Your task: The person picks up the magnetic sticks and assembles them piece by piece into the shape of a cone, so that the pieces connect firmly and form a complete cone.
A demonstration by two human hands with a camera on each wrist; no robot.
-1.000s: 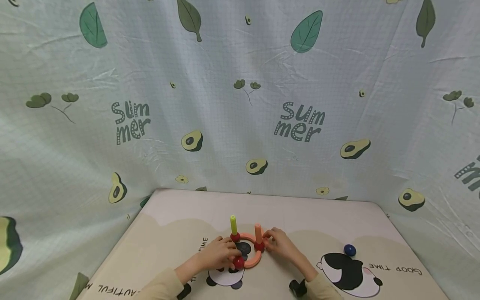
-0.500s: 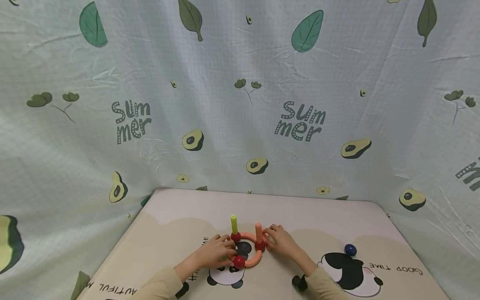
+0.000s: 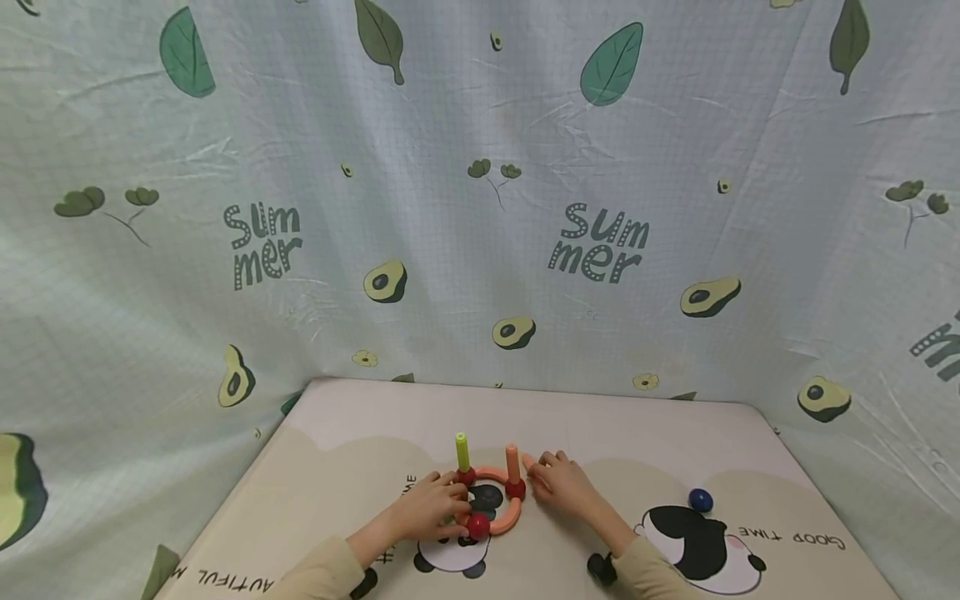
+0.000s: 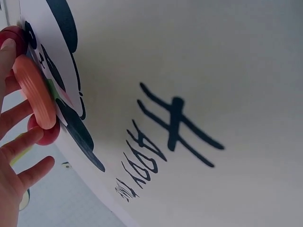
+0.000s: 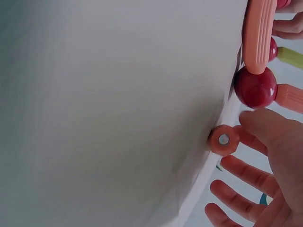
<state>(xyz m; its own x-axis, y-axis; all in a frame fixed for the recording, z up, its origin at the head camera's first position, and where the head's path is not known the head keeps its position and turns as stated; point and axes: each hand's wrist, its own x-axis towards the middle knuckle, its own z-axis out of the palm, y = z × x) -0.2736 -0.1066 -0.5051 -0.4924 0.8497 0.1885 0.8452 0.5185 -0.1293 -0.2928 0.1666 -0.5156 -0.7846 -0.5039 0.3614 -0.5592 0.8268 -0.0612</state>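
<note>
On the table, a ring of orange curved rods [image 3: 508, 522] is joined by red balls [image 3: 477, 525]. A yellow-green stick [image 3: 462, 452] and an orange stick [image 3: 512, 463] stand upright on two of the balls. My left hand [image 3: 433, 507] grips the ring's left side; in the left wrist view its thumb is on one ball and fingers lie behind a curved rod [image 4: 35, 92]. Just right of the ring, my right hand [image 3: 566, 485] pinches a separate orange rod [image 5: 223, 139], whose silver end faces the right wrist camera. Fingers hide part of that rod.
A loose blue ball [image 3: 701, 500] lies to the right on the printed table mat [image 3: 360, 408]. Behind the table hangs a patterned cloth [image 3: 450, 233]. A black object [image 3: 602, 569] sits by the right wrist.
The separate orange rod in my right hand now shows farther back, beyond the fingertips. Both upright sticks have shifted slightly left with the ring. My left hand stays almost in place.
</note>
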